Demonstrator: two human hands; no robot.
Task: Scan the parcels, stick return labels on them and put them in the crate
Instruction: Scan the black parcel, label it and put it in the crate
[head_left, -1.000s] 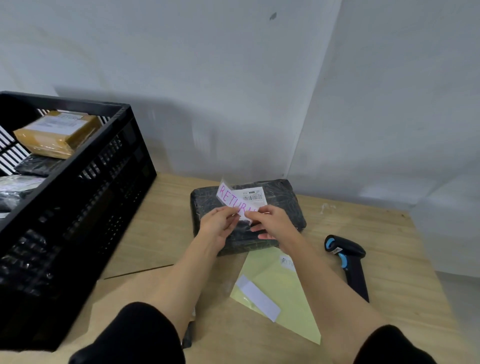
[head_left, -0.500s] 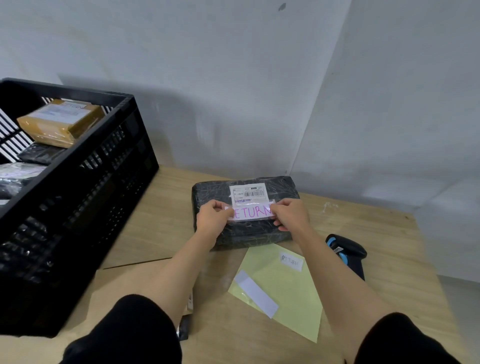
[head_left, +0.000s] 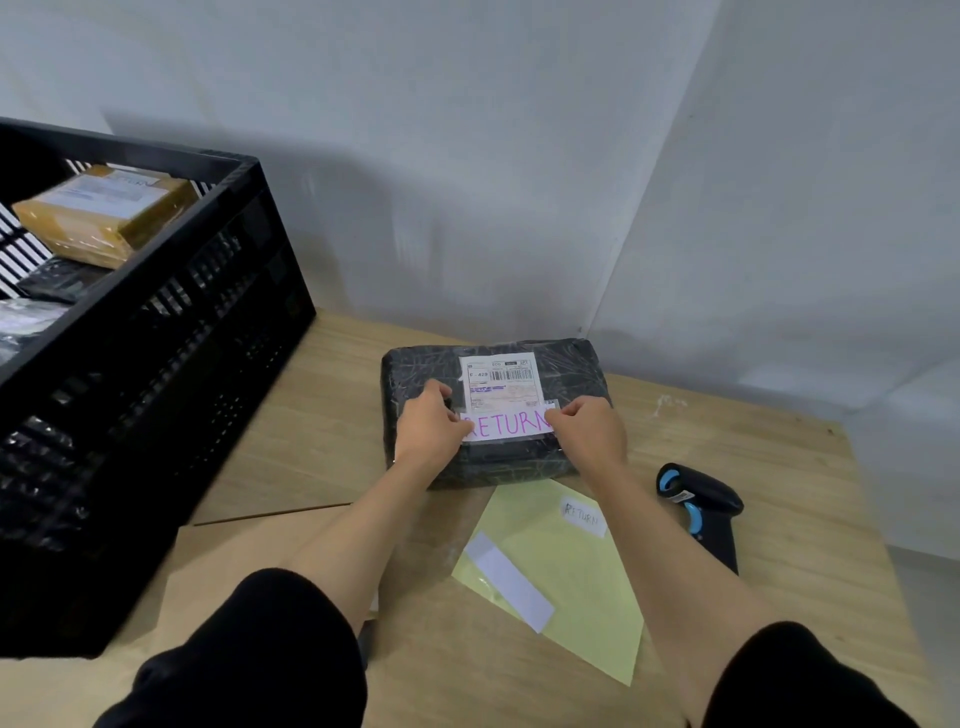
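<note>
The dark parcel (head_left: 574, 366) lies flat on the worktop (head_left: 311, 441), just right of the black crate (head_left: 156, 364), with its printed shipping label (head_left: 498, 382) facing up. This keeps the upper face level and within reach of both arms. The left grip (head_left: 428, 423) pinches the left end of the return label (head_left: 506, 425) with curled fingers. The right grip (head_left: 589, 434) pinches the right end in the same way. Holding both ends keeps the strip taut and straight as it is laid down. The strip sits directly below the shipping label, and its top edge appears to just overlap that label's lower edge. The barcode remains uncovered, presumably so that it stays readable. The scanner (head_left: 698, 499) lies on the worktop to the right, apart from the parcel. The yellow backing sheet (head_left: 566, 571) lies just in front of the parcel and carries a spare return sticker (head_left: 584, 517), ready for the next item. A brown parcel (head_left: 104, 213) already rests in the crate. Judged step: pressing the label down; placement in the crate is not yet done.
</note>
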